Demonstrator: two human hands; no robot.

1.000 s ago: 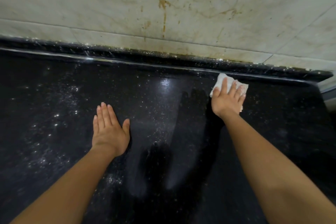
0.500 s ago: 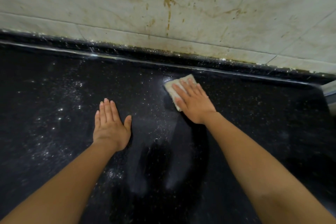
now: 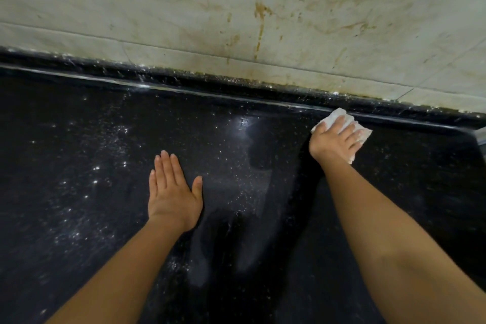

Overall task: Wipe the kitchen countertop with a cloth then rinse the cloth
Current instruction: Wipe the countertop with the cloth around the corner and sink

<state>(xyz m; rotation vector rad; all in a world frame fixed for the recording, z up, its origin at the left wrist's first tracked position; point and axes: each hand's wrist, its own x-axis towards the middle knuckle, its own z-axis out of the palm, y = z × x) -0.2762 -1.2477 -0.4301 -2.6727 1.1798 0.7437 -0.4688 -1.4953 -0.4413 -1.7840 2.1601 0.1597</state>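
A black speckled countertop [image 3: 86, 192] fills the lower view, dusted with white powder on its left and middle. My right hand [image 3: 334, 143] presses a white cloth [image 3: 339, 116] flat on the counter at the back right, close to the raised back lip. Most of the cloth is hidden under my fingers; its edges stick out above and to the right. My left hand [image 3: 172, 194] lies palm down on the counter in the middle, fingers together, holding nothing.
A stained pale marble wall [image 3: 263, 21] rises behind the counter's raised black back edge [image 3: 184, 81]. A pale edge [image 3: 482, 137] shows at the far right where the counter ends.
My right hand slid the cloth from the back right to the centre, then back to the right along the back edge. My left hand stayed planted.
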